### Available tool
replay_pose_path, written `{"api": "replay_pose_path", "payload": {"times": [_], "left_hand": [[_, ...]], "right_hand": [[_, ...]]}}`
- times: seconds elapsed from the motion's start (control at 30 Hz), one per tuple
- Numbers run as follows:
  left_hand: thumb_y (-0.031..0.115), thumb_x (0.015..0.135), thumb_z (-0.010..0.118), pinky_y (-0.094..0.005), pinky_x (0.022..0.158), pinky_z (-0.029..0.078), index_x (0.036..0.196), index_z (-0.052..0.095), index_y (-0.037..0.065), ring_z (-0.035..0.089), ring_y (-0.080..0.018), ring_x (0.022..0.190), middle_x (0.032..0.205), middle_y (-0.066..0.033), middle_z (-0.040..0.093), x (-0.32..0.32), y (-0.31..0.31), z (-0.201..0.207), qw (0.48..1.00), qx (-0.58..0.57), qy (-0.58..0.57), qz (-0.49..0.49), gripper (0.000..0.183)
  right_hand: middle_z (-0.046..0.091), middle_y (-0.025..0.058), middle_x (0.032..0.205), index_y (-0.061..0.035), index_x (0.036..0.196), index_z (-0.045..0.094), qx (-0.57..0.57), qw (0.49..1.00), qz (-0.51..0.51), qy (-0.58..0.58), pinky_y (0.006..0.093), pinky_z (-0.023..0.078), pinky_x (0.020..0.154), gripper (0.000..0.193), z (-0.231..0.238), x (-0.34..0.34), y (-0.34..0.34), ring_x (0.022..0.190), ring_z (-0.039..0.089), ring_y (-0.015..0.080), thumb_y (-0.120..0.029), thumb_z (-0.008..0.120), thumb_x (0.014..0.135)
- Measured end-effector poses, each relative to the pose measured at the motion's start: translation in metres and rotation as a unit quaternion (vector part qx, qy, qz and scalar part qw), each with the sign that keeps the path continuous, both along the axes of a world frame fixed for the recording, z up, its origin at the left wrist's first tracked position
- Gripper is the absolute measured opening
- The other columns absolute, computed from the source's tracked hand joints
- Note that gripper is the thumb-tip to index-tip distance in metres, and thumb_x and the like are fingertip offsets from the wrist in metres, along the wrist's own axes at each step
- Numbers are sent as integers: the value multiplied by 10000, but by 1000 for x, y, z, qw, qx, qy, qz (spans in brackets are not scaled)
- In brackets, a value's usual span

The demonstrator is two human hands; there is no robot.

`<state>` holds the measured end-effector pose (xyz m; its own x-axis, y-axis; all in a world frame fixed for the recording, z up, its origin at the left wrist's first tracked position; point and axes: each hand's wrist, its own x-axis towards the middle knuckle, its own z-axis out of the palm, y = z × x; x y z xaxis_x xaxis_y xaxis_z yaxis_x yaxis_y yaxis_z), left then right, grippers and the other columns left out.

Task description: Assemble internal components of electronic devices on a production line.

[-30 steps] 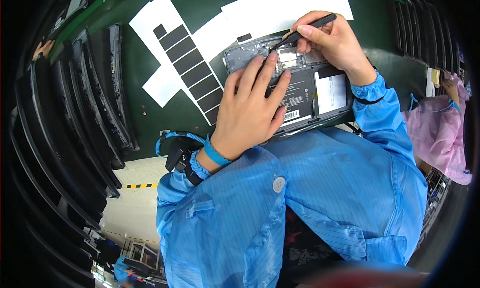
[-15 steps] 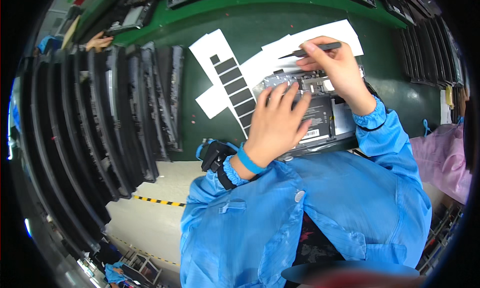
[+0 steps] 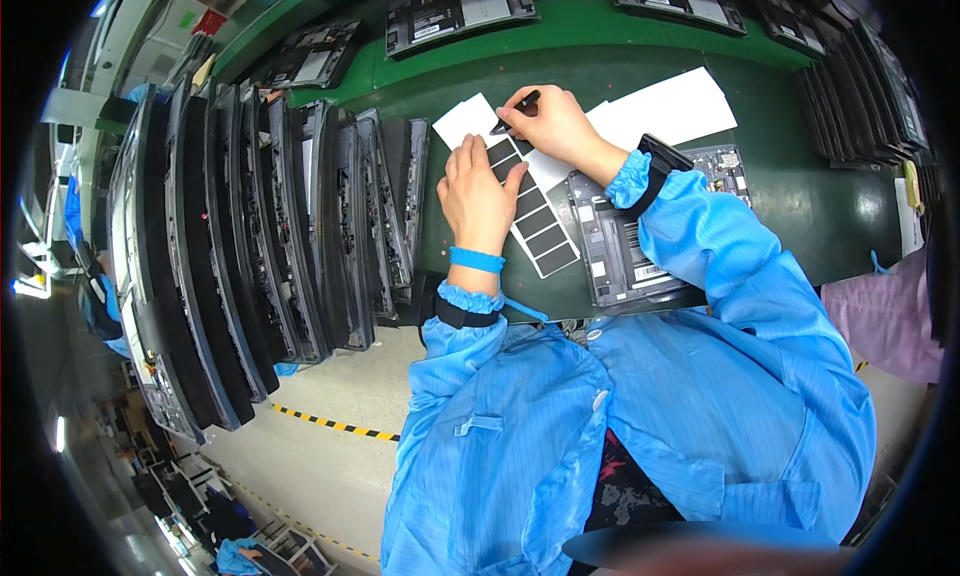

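Note:
A white sheet of black rectangular stickers [image 3: 546,242] lies on the bench in front of me. My left hand [image 3: 476,198] rests flat on its left edge, thumb spread onto the stickers, holding nothing. My right hand [image 3: 556,126] grips black tweezers [image 3: 527,102], their tip down at the sheet's top end, just beyond my left fingertips. Whether the tip has picked up a sticker is too small to tell. To the right lies an opened laptop base [image 3: 608,259] with its inner parts exposed, partly covered by my right forearm.
A long row of upright laptop parts [image 3: 265,246] stands on the left, another stack [image 3: 860,106] at the far right. Loose white sheets [image 3: 680,106] lie beyond the laptop base. More opened laptop bases [image 3: 460,14] sit on the green ledge at the back.
Both hands have moved left from the laptop base to the sticker sheet. The tweezers have stayed in my right hand, now pointing down at the sheet. The view has shifted too.

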<state>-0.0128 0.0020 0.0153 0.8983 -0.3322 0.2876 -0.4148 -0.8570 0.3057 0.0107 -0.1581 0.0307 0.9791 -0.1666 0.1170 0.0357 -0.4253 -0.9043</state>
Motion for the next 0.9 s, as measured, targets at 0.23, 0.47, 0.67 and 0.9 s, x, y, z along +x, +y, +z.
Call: {"api": "replay_pose_path", "payload": {"times": [0.23,0.47,0.67,0.9], "left_hand": [[488,728,750,-462,977,410,1283,524,-14,460,-312,1261,1358,-156,511,5,7,-2,1000,1,0,0,782],[515,744,724,-465,964,407,1287,524,-26,443,-324,1255,1366,-160,495,1,9,1,1000,23,-2,-7,792],[539,806,654,-467,977,388,1331,488,-26,404,-317,1295,1420,-155,444,-3,7,-1,998,58,8,0,789],[537,861,580,-505,981,365,1333,507,31,383,-343,1303,1439,-147,424,2,0,-8,997,79,-1,1,696]], "right_hand": [[696,132,714,10,882,705,57,998,-1,22,308,529,645,240,-1,5,8,664,697,218,-223,683,830],[700,141,728,21,893,714,39,999,-12,-4,323,542,665,220,-4,-2,14,681,696,228,-178,681,806],[706,146,742,48,895,706,117,993,1,-9,291,548,648,223,-3,-7,13,677,705,194,-153,676,803],[702,142,815,68,905,685,309,949,9,-63,287,588,660,180,30,-30,-25,717,707,199,-103,657,855]]}}
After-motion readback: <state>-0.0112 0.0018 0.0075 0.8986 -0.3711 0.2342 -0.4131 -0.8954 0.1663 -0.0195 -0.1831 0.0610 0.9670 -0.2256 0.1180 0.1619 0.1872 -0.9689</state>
